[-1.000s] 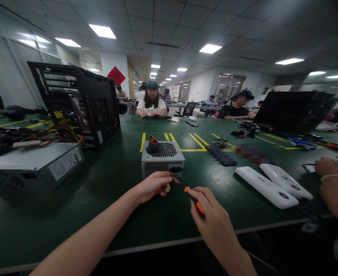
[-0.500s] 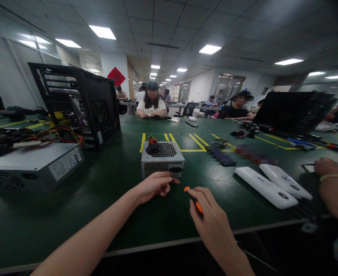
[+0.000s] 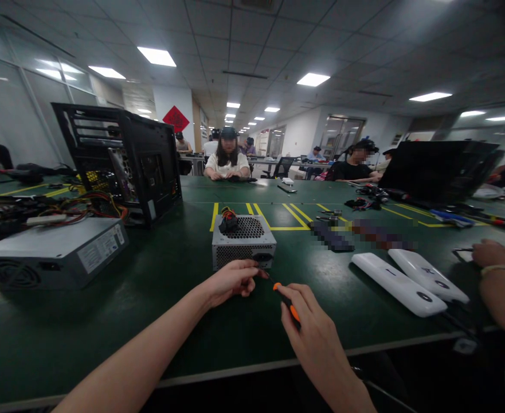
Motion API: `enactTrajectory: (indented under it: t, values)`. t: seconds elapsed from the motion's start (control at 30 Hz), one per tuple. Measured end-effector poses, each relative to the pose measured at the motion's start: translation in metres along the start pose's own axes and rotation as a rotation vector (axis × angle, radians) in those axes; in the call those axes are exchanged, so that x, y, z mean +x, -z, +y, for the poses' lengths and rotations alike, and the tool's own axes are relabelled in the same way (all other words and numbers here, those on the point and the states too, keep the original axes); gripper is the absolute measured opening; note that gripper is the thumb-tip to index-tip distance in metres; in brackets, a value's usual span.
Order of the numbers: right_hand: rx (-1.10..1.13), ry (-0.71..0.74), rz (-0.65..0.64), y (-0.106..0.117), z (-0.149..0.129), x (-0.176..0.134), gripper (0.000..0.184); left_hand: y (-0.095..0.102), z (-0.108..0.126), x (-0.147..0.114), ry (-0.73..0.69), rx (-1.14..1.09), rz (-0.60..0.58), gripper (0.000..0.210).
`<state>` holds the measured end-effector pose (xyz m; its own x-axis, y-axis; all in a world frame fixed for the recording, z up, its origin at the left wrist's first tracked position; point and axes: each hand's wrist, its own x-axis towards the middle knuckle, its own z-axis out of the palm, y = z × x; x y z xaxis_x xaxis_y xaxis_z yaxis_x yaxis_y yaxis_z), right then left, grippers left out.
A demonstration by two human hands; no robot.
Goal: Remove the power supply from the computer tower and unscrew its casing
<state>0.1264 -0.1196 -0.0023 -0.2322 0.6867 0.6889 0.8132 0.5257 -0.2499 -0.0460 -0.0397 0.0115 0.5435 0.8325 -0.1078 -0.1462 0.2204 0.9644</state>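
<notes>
A silver computer power supply stands on the green table, its perforated face and power socket toward me and a bundle of coloured cables on top. My right hand grips a screwdriver with an orange and black handle. Its thin shaft slants up and left to the lower right corner of the power supply. My left hand is closed in front of that face, its fingertips at the screwdriver's tip. What those fingers pinch, if anything, is too small to tell.
To the left lie a larger power supply and an open black computer case. White handheld devices lie on the right, beside another person's hand. Behind them are a dark case and loose tools. People sit across the table.
The screwdriver and my right hand have shifted slightly left. My left hand stays by the power supply's lower corner. The whole view has tilted up a little.
</notes>
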Motion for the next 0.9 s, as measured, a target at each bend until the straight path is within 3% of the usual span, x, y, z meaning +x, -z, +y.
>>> enactTrajectory:
  t: [0.43, 0.9]
  values:
    - [0.051, 0.003, -0.002, 0.008, -0.004, 0.0, 0.025, 0.001, -0.003, 0.007, 0.005, 0.03, 0.14, 0.019]
    - [0.085, -0.024, -0.043, 0.012, -0.002, -0.002, 0.027, 0.001, 0.008, 0.003, 0.016, -0.01, 0.21, 0.014]
